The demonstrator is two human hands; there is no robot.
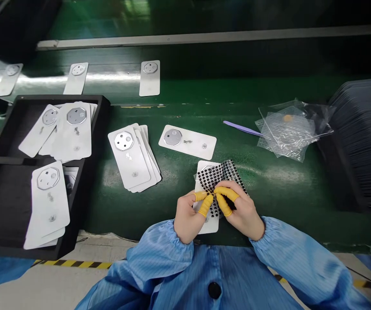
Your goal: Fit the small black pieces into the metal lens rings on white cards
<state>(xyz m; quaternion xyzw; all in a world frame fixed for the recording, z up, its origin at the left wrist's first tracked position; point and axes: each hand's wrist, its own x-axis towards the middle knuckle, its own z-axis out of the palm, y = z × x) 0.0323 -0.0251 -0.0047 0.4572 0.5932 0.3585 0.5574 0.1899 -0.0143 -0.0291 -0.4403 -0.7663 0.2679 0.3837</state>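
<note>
A clear sheet with rows of small black dots (226, 171) is pinched between my two hands, close to my body. My left hand (190, 215), in yellow finger cots on thumb and forefinger, closes on the sheet's lower left part. My right hand (241, 213), also with yellow finger cots, pinches it just beside the left fingertips. Whether a single dot sits between the fingertips is too small to tell. Beneath the sheet lies a white card-shaped panel (209, 226), partly covered. Another white panel (191, 142) with a grey octagon lies just beyond.
A fanned stack of white panels (133, 161) lies left of my hands. Farther left, a black divided tray (98, 125) holds more panels. Several panels stand along the back strip, one panel (150, 82) among them. Purple tweezers (241, 128), clear plastic sheets (288, 133) and dark stacked trays (363, 142) are right.
</note>
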